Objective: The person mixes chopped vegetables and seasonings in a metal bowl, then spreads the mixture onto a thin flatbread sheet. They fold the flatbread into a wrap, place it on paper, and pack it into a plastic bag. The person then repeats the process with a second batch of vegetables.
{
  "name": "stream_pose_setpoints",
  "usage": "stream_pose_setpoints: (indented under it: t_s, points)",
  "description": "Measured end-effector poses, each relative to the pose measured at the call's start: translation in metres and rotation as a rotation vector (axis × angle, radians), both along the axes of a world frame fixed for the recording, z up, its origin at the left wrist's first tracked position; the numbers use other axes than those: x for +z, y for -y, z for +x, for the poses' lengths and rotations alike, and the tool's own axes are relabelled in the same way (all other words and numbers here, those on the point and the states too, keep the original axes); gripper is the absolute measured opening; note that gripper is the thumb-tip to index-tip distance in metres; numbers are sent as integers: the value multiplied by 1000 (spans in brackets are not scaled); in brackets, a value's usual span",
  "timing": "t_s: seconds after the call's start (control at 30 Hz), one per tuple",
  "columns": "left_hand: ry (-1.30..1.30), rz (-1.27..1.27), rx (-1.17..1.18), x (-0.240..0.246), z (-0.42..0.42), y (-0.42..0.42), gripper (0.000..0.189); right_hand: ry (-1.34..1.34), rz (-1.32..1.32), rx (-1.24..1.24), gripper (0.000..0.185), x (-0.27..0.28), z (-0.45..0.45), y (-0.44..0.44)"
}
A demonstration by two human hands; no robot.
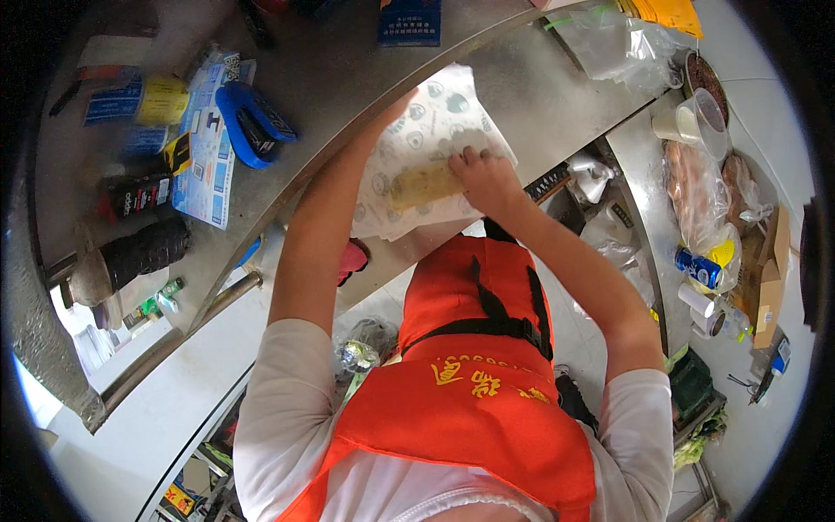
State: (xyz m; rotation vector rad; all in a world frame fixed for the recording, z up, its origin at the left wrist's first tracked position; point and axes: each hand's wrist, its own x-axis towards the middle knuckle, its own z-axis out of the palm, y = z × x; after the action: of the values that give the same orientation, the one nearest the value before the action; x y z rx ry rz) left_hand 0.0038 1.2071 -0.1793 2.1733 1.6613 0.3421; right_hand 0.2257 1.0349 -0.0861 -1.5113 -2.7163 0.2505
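Several stacked sheets of printed white food paper (450,114) lie on a steel counter (541,85) before me. On them rests a pale yellowish, elongated flat piece of food (424,186), perhaps a folded flatbread. My right hand (486,179) is over its right end, fingers curled down; whether they pinch the food or only touch it and the paper is unclear. My left forearm reaches up to the paper's left edge. Only a blurred part of my left hand (398,107) shows there, as the upper steel shelf hides the rest.
The upper shelf's steel edge (313,166) curves across my left side. On that shelf lie a blue stapler-like tool (251,124) and a printed sheet (209,163). Clear plastic bags (613,49) sit at the back right. Bagged food (695,192) and a blue can (698,267) stand right.
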Motion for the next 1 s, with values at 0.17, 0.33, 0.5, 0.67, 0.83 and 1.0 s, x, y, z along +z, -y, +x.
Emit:
stream_pose_setpoints:
  t_s: [0.17,0.33,0.5,0.67,0.83,1.0]
  points:
    - [92,67,28,34,-26,24,53,125,-101,141,34,9,-2,-54]
    - [16,153,-87,90,21,157,55,103,-168,252,37,8,7,-68]
    - [-25,135,-16,85,25,177,65,45,-124,232,43,26,7,-72]
    - [-65,91,-119,89,30,174,71,92,-121,271,63,11,28,-69]
    - [-115,70,-64,90,37,177,70,10,-16,400,98,18,42,-64]
    - [-98,51,-32,97,47,178,68,41,37,572,104,6,52,-58]
